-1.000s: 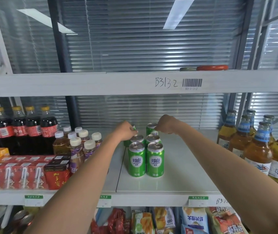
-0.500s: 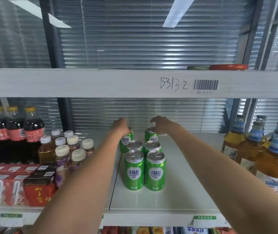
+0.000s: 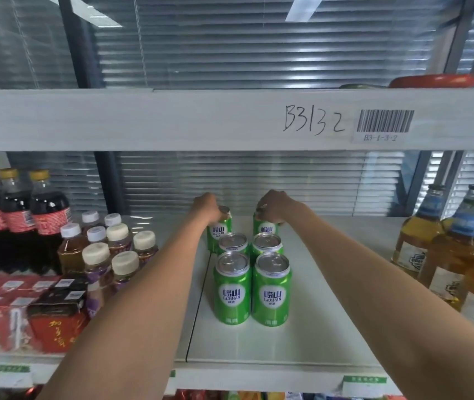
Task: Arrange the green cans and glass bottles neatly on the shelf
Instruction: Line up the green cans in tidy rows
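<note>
Several green cans stand in two columns on the white shelf (image 3: 325, 327). The two front cans (image 3: 232, 290) (image 3: 272, 290) stand side by side, with two more close behind them. My left hand (image 3: 207, 207) grips the top of the back left can (image 3: 220, 230), which stands slightly left of its column. My right hand (image 3: 273, 204) grips the top of the back right can (image 3: 264, 229). Glass bottles (image 3: 443, 252) of amber drink with blue neck labels stand in a cluster at the right end of the shelf.
Dark cola bottles (image 3: 16, 217) and small white-capped bottles (image 3: 106, 249) fill the left side. Red drink cartons (image 3: 13, 313) sit in front of them. The upper shelf beam (image 3: 172, 119) hangs overhead. Snack packets show below the shelf edge.
Both hands have reached further back and now close on the tops of the two rear cans. The camera has moved nearer to the shelf.
</note>
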